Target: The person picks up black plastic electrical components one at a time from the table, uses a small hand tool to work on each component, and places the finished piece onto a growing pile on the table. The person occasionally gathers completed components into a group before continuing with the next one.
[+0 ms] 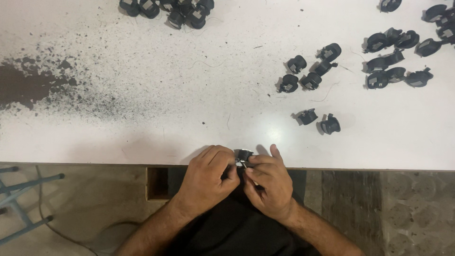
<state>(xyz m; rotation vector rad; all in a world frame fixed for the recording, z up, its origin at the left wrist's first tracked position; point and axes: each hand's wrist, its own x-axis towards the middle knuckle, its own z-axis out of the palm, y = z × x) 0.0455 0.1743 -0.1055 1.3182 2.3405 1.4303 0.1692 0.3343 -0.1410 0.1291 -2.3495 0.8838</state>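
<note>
Both hands meet at the near edge of the white bench (142, 137), right in front of the person's body. The left hand (208, 178) is curled over, its fingers bent tight around one side of a small black part (244, 155), and the right hand (269, 182) closes in from the other side, thumb stretched up along the bench edge. Between the fingertips a small bright metal piece (241, 163) shows, pinched where the two hands touch; which hand grips it cannot be told. The black part sits just above the knuckles, half hidden by them, resting at or just over the bench edge.

Up and to the right of the right hand, well apart from it, two black parts (318, 120) of the same kind lie side by side on the bench. Farther in that direction a loose cluster of four or five more (308, 71) is scattered, and beyond it, toward the far right, a larger spread of black parts (398, 57) reaches the bench corner. Straight ahead of the left hand, at the far edge of the bench, another heap of black parts (168, 8) is bunched together.

Far out to the left of the left hand, a dark stain with fine black speckles (33, 83) spreads across the bench top. Below the hands an open dark gap (159, 182) under the bench edge shows just beside the left wrist, and blue metal legs (23, 199) stand on the floor well to the left
</note>
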